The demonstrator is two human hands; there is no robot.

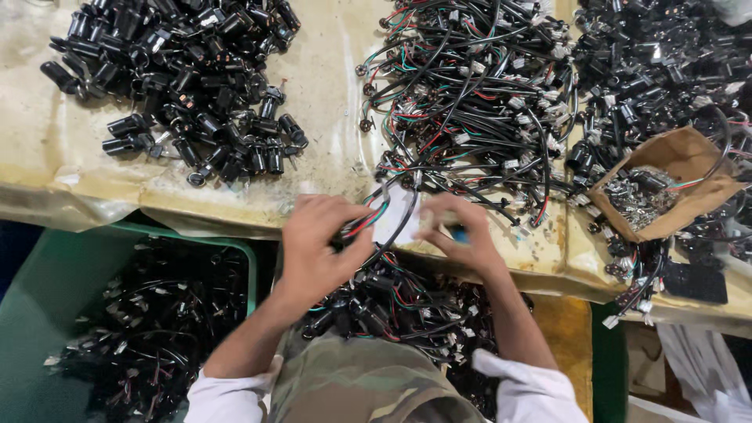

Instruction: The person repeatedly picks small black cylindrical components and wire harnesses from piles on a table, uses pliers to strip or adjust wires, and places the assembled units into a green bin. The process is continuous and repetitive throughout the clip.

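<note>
My left hand [317, 243] is closed around a thin bundle of red, green and black wires [374, 213] at the table's front edge. Right beside it, my right hand [458, 231] pinches a small blue-tipped part [458, 233] at the end of the same wire piece; motion blur hides the detail. A black cable loops down between the two hands. Just behind them lies a big tangle of wired harnesses [470, 94] with white plugs. A heap of finished wired parts [392, 305] rests in my lap.
A pile of black cylindrical sockets [188, 86] covers the table's far left. A torn brown cardboard box [674, 184] holding small metal pieces sits at right among more black parts. A green bin [47, 313] with wired parts stands at lower left.
</note>
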